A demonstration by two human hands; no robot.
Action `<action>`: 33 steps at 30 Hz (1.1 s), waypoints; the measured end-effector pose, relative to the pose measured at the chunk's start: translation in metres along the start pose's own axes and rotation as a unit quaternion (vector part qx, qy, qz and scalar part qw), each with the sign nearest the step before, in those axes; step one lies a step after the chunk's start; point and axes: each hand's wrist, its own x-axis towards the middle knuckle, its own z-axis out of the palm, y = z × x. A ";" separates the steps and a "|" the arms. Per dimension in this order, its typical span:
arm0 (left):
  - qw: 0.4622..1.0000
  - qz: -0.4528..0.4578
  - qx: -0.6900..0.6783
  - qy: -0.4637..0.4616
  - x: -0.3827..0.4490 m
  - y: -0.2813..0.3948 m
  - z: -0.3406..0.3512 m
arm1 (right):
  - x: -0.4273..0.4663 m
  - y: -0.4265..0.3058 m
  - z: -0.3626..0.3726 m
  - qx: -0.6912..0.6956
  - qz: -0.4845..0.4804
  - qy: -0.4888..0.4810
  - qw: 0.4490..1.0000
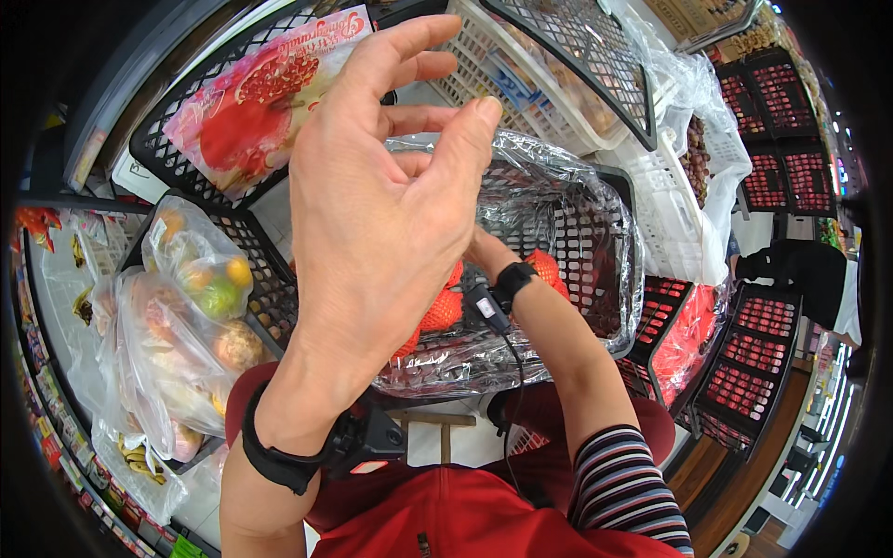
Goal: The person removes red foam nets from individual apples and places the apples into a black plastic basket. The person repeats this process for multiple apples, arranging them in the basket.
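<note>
My left hand (384,202) is raised close to the camera, fingers curved and apart, with nothing between them. Below it stands a black plastic crate (621,188) lined with clear plastic film (551,150). My right hand (483,249) reaches into this crate; its fingers are hidden behind my left hand, so I cannot tell what they hold. Red mesh netting bags (441,312) lie in the crate on the left of my right wrist. Another piece of red netting (548,270) shows just beyond that wrist.
Bagged fruit (216,279) fills a crate at left. A printed pomegranate carton sheet (265,104) lies on a black crate (157,150). White crates (558,104) stand ahead, with grapes (695,160) in one. Black crates (746,349) and a person (802,279) are at right.
</note>
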 end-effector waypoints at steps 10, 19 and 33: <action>0.991 -0.109 0.061 0.038 0.007 0.013 0.022 | -0.013 0.011 -0.040 -0.025 -0.119 -0.024 0.992; 0.995 -0.034 0.096 0.006 -0.001 -0.018 0.024 | -0.033 0.102 -0.191 -0.600 0.099 0.148 0.780; 0.994 -0.050 0.093 -0.013 -0.007 -0.024 0.035 | -0.039 0.121 -0.157 -0.521 0.149 0.245 0.804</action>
